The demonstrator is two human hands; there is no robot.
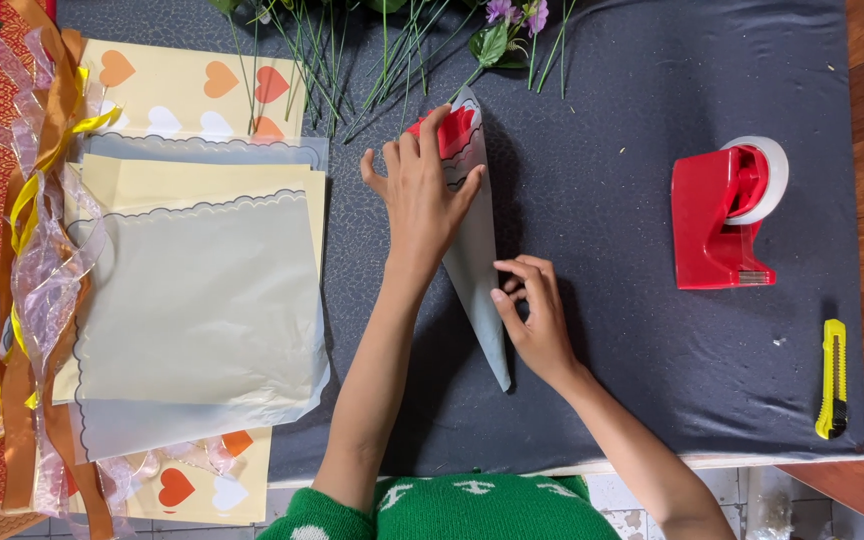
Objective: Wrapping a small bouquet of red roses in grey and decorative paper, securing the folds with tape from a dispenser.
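The translucent grey cellophane cone (477,255) with red hearts lies rolled but untaped, left hand (420,195) pressing flat-fingered, right hand (534,315) pinching its seam.

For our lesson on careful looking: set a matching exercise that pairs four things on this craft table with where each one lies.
Things:
1. tape dispenser
2. utility knife
3. ribbons
4. paper cone

Places:
A. under both hands, mid-table
B. far left edge
C. near the right front corner
D. right side, beyond the knife

Pairs: 1-D, 2-C, 3-B, 4-A
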